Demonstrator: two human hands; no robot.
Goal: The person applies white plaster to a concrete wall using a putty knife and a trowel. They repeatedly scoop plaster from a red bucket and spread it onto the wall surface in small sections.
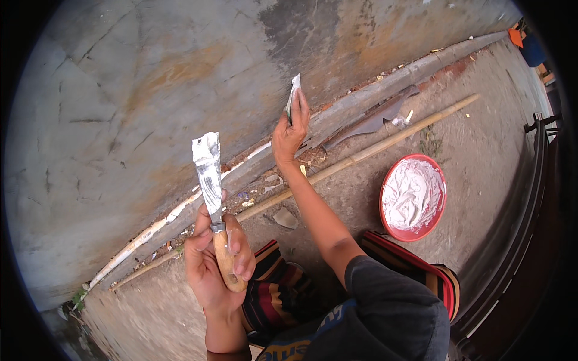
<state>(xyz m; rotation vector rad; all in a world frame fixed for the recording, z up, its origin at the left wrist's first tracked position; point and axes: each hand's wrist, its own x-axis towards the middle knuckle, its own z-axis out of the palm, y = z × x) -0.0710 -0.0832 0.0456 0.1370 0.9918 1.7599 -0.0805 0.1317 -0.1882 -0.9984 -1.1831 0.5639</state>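
Observation:
My left hand (208, 265) is closed round the wooden handle of a putty knife (211, 180), held upright with white putty smeared over its blade and heaped at the tip. Farther out, my right hand (291, 135) reaches to the foot of the grey wall (198, 78). Its fingers are closed on a flat scraper (294, 90) seen nearly edge-on, with white putty along its end; whether it touches the wall I cannot tell. A red bowl (383, 213) of white putty (412, 195) stands on the ground to the right of my right forearm.
A long bamboo pole (373, 148) lies along the ground near the wall's base. Beside it are a dark bent sheet (376, 123), a white pipe (138, 240) and scattered rubble. Dark metal bars (533, 198) run along the right side. A blue container (533, 51) stands far right.

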